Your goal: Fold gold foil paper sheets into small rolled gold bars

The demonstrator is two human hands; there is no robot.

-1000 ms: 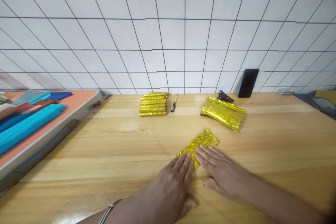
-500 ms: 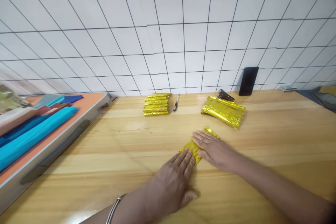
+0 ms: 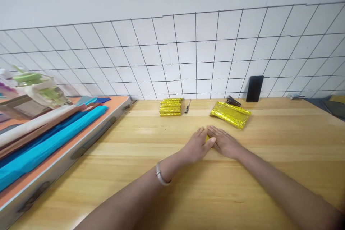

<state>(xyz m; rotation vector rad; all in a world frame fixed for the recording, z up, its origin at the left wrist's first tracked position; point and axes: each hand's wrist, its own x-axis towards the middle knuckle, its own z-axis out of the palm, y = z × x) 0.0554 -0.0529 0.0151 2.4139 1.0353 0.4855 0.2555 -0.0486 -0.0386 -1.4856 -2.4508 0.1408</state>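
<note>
A small piece of shiny gold foil wrapping [image 3: 207, 138] lies on the wooden table, mostly covered by both hands. My left hand [image 3: 198, 146] rests along its left side, fingers stretched out and thumb reaching toward the other hand. Flat over the right part of the foil lies my right hand [image 3: 225, 143], fingers extended. The two hands almost meet at the fingertips. Behind them, at the right, is a larger flat gold foil packet [image 3: 230, 115]. Further left sits a stack of narrow folded gold foil strips [image 3: 170, 107].
A pen [image 3: 188, 106] lies beside the strips. A black clip [image 3: 233, 101] sits behind the packet, and a black phone [image 3: 254, 88] leans on the tiled wall. Rolls of coloured material [image 3: 56, 136] lie on an orange-topped surface at the left.
My left hand has moved up and turned in beside the right, and the foil is now mostly hidden under both. The camera view has tilted up and swung left.
</note>
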